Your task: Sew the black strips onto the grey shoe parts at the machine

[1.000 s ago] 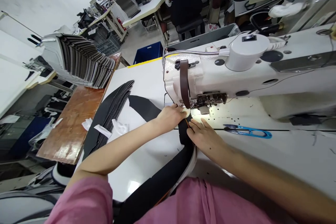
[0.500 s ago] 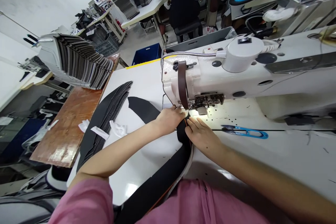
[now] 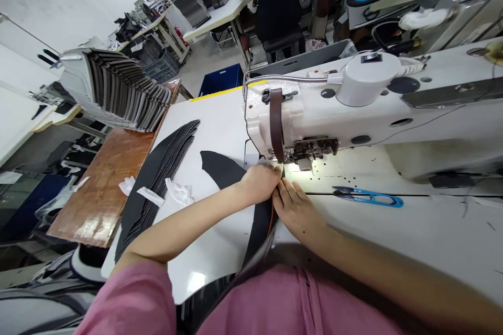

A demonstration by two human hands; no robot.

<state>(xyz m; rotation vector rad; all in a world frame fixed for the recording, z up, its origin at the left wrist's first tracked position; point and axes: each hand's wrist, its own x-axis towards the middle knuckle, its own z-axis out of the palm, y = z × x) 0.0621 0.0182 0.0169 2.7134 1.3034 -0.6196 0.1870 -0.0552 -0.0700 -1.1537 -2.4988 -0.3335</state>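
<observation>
Left hand (image 3: 259, 183) and right hand (image 3: 293, 207) lie flat, fingers pressed together on the black fabric strip (image 3: 261, 225) just before the sewing machine (image 3: 314, 115) presser foot, steadying its edge at the table's near edge.

Two hands at the needle: left hand (image 3: 259, 183) and right hand (image 3: 294, 207), both on one black curved piece (image 3: 259, 225). One white sewing machine (image 3: 353, 110), one blue thread snips (image 3: 369, 198), one brown strap (image 3: 276, 123) hanging down the machine's head. Three white scraps (image 3: 151, 193), one flat stack of black pieces (image 3: 165, 167), one single black piece (image 3: 220, 167), one blue crate (image 3: 222, 78), one other person seated beyond.
</observation>
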